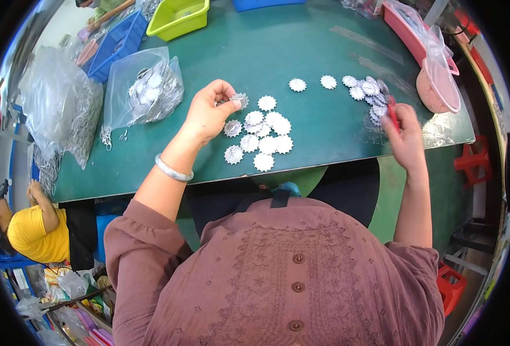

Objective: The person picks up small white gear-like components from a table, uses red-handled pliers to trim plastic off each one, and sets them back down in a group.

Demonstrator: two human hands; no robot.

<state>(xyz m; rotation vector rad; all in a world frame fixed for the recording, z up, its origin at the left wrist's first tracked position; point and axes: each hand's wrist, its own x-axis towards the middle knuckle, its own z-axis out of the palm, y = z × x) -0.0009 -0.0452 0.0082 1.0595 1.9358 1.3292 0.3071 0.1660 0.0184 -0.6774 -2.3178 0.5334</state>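
Observation:
My left hand pinches a silver, scalloped-edge metal disc between thumb and fingers, just above the table. Beside it, to the right, lies a loose cluster of similar discs, some overlapping. Farther right, my right hand is wrapped round a red-handled tool, which looks like pliers. The tool's head meets a second heap of discs, and its jaws are hard to make out. Two single discs, one of them a plain scalloped disc, lie between the two groups.
On the green table, a clear bag of metal parts and a bulging plastic bag stand left. A blue basket and a lime bin are behind. Pink containers sit far right. A person in yellow sits left.

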